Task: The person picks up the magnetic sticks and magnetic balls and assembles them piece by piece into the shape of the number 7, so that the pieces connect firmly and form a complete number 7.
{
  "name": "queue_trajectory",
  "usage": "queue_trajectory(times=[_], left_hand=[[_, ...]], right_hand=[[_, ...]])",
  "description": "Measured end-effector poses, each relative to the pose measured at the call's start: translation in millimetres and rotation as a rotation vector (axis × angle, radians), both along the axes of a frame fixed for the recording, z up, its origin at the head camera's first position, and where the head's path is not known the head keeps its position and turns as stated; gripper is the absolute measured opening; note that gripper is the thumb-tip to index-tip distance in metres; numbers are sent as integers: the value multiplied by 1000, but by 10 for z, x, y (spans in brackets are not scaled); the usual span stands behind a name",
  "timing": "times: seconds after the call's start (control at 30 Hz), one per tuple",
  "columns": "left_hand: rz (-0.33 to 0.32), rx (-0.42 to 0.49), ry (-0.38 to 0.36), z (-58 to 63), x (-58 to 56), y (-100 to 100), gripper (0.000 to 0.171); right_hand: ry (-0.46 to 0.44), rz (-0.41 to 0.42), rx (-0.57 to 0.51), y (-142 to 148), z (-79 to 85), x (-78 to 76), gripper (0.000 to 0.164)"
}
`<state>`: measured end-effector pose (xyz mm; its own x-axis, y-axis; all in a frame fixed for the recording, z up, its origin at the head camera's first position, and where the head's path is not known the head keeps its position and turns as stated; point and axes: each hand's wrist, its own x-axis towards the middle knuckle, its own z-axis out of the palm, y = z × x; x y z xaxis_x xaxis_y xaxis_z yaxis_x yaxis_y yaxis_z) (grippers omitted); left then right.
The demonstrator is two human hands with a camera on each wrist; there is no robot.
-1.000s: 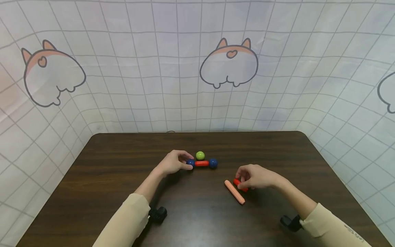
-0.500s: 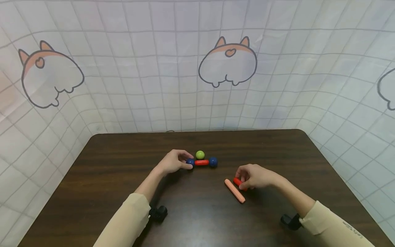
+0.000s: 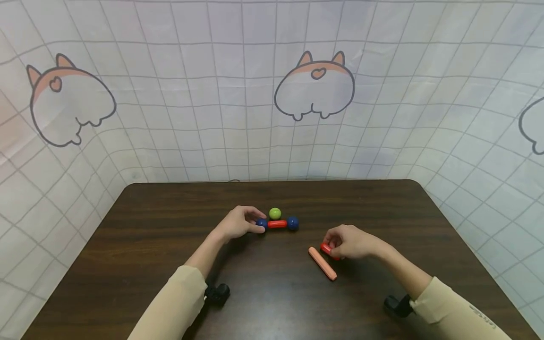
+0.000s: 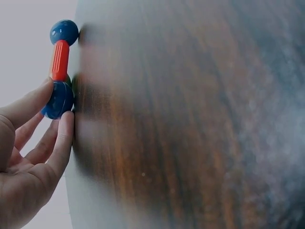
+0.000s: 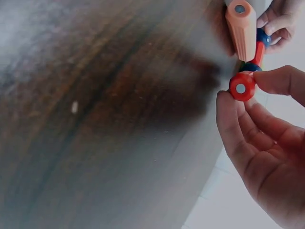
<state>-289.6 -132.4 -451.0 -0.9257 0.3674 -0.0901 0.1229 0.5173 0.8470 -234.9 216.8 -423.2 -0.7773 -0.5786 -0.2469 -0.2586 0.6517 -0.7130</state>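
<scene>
Between thumb and fingers, my left hand [image 3: 239,223] pinches a blue ball [image 4: 59,101]. A short red magnetic rod [image 3: 277,224] runs from this ball to a second blue ball [image 3: 293,223], in line. Just behind the rod sits a lime-green ball [image 3: 275,213], mostly hidden in the left wrist view. My right hand [image 3: 353,242] pinches another short red magnetic rod [image 5: 242,88], its silvery end disc facing the right wrist camera. Left of that hand lies a longer peach-coloured rod [image 3: 322,263], which shows a metal disc at its end in the right wrist view.
Everything rests on a dark wood-grain table [image 3: 170,203] with rounded far corners. A white grid-patterned curtain [image 3: 204,118] with cartoon corgi drawings hangs around its back and sides. Black wrist devices [image 3: 218,294] sit by both sleeves.
The red rod in my right hand has shifted very slightly up and left, and the fingers have closed a little further over it. My left hand keeps its hold on the blue ball.
</scene>
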Motion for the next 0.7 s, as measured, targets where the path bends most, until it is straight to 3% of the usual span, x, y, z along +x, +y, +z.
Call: queue_trajectory(times=[0.7], left_hand=[[-24,7,-3,30,-23,10,27]], right_hand=[[-11,-17,-101,-84,126,-26,27]])
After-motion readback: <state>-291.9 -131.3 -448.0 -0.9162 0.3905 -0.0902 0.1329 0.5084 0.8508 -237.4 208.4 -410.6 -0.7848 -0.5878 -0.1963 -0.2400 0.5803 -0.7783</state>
